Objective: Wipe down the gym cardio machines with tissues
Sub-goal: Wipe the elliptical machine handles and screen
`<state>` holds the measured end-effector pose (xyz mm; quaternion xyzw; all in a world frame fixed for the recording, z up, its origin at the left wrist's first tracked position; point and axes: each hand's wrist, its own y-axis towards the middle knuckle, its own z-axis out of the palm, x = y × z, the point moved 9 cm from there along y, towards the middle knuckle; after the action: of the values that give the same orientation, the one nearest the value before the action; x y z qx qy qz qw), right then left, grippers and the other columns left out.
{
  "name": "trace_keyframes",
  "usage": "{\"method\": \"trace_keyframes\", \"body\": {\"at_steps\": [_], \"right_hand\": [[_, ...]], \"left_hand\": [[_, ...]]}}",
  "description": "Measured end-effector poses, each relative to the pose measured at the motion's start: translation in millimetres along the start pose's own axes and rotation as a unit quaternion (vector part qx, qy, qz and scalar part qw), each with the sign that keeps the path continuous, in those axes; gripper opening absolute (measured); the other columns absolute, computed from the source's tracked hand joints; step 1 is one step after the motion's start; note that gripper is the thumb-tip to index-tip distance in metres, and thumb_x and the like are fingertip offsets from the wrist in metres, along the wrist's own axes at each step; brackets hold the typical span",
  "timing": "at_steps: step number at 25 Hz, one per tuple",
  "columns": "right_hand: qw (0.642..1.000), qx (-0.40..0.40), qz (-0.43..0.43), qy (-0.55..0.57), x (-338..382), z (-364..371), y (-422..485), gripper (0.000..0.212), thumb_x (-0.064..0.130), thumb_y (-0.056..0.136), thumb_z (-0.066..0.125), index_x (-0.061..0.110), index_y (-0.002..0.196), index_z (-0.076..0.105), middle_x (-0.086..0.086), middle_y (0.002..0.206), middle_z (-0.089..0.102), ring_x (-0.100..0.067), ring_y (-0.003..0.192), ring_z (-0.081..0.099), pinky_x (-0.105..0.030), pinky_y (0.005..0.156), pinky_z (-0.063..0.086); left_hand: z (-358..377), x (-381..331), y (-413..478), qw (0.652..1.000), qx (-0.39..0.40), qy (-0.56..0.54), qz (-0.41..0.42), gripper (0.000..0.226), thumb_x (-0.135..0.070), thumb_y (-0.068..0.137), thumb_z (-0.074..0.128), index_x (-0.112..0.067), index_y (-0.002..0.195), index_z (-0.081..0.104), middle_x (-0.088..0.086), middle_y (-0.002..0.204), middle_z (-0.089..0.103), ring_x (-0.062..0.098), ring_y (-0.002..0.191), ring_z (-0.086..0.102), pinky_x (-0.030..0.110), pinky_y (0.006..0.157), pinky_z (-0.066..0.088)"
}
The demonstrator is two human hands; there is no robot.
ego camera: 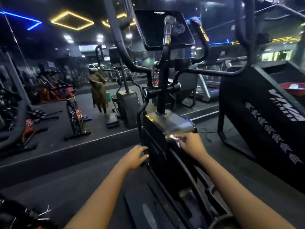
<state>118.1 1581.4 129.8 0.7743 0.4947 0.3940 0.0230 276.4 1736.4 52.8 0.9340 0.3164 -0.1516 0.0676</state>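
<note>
Right hand [191,143] pinches tissue [175,138] on housing [171,123] rear edge; left hand [136,157] braces housing side. Best: overlapping strokes, firm pressure.

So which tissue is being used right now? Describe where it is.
Start at the elliptical machine dead ahead, with the dark console on its mast. Drop to its grey drive housing; the tissue is the pale crumpled wad pressed on the housing's near edge under the right hand, the only light thing there.
</note>
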Motion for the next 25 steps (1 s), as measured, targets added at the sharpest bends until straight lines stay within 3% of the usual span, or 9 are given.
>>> {"method": "trace_keyframes", "body": {"at_steps": [2, 4, 8, 11, 13, 17, 21, 25], "right_hand": [[0.999, -0.019, -0.026, 0.025, 19, -6, 50, 0.029, 0.003, 0.084, 0.057, 0.014, 0.107, 0.071, -0.009, 0.096, 0.073, -0.019, 0.091, 0.066, 0.000, 0.062, 0.035], [0.997, -0.044, -0.051, 0.046, 39, -14, 97, 0.028, 0.003, 0.085, 0.056, 0.014, 0.107, 0.071, -0.008, 0.096, 0.073, -0.018, 0.089, 0.066, -0.005, 0.060, 0.035], [0.976, -0.132, -0.124, 0.117, 85, -38, 189, 0.032, 0.001, 0.081, 0.057, 0.019, 0.102, 0.073, 0.000, 0.097, 0.073, 0.003, 0.079, 0.059, -0.001, 0.068, 0.039], [0.954, -0.194, -0.183, 0.138, 117, -55, 241, 0.031, 0.000, 0.080, 0.059, 0.017, 0.102, 0.073, 0.002, 0.098, 0.072, 0.004, 0.086, 0.061, -0.002, 0.078, 0.041], [0.943, -0.206, -0.218, 0.143, 135, -55, 268, 0.031, 0.000, 0.080, 0.060, 0.016, 0.103, 0.073, 0.002, 0.099, 0.072, 0.007, 0.089, 0.058, -0.001, 0.081, 0.040], [0.904, -0.273, -0.263, 0.196, 153, -60, 319, 0.031, 0.004, 0.081, 0.060, 0.018, 0.107, 0.071, 0.015, 0.099, 0.067, 0.022, 0.089, 0.053, 0.003, 0.078, 0.036], [0.876, -0.278, -0.304, 0.250, 182, -80, 366, 0.034, -0.003, 0.082, 0.061, 0.016, 0.109, 0.070, 0.013, 0.102, 0.068, 0.011, 0.095, 0.060, -0.004, 0.083, 0.042], [0.857, -0.289, -0.351, 0.244, 225, -104, 410, 0.032, 0.002, 0.080, 0.060, 0.012, 0.108, 0.070, 0.009, 0.101, 0.070, 0.008, 0.091, 0.063, -0.003, 0.079, 0.043]], "left_hand": [[-34, 10, 35, 0.999, -0.039, -0.012, 0.001, 0.050, -0.037, 0.098, 0.048, -0.016, 0.143, 0.040, 0.006, 0.144, 0.043, 0.020, 0.132, 0.042, 0.031, 0.109, 0.033], [-73, 14, 64, 0.995, -0.093, -0.040, 0.009, 0.049, -0.035, 0.098, 0.049, -0.016, 0.143, 0.041, 0.006, 0.143, 0.044, 0.019, 0.131, 0.043, 0.030, 0.108, 0.033], [-151, 30, 110, 0.969, -0.217, -0.117, 0.025, 0.047, -0.030, 0.098, 0.050, -0.015, 0.142, 0.043, 0.004, 0.139, 0.047, 0.019, 0.130, 0.044, 0.021, 0.102, 0.032], [-205, 53, 138, 0.929, -0.310, -0.203, 0.020, 0.045, -0.029, 0.096, 0.052, -0.019, 0.140, 0.045, 0.004, 0.131, 0.054, 0.017, 0.121, 0.052, 0.025, 0.097, 0.039], [-239, 60, 152, 0.897, -0.353, -0.264, 0.014, 0.047, -0.032, 0.098, 0.048, -0.022, 0.143, 0.040, 0.000, 0.128, 0.054, 0.013, 0.117, 0.051, 0.023, 0.091, 0.036], [-304, 56, 188, 0.833, -0.396, -0.378, 0.085, 0.058, -0.062, 0.092, 0.041, -0.037, 0.143, 0.029, -0.008, 0.132, 0.052, 0.013, 0.127, 0.046, 0.034, 0.107, 0.032], [-367, 45, 224, 0.774, -0.400, -0.469, 0.147, 0.076, -0.074, 0.084, 0.036, -0.030, 0.146, 0.033, 0.002, 0.138, 0.052, 0.015, 0.122, 0.054, 0.043, 0.109, 0.036], [-443, 44, 260, 0.740, -0.402, -0.511, 0.171, 0.094, -0.087, 0.067, 0.043, -0.033, 0.144, 0.037, -0.002, 0.144, 0.048, 0.018, 0.130, 0.047, 0.047, 0.111, 0.035]]}}
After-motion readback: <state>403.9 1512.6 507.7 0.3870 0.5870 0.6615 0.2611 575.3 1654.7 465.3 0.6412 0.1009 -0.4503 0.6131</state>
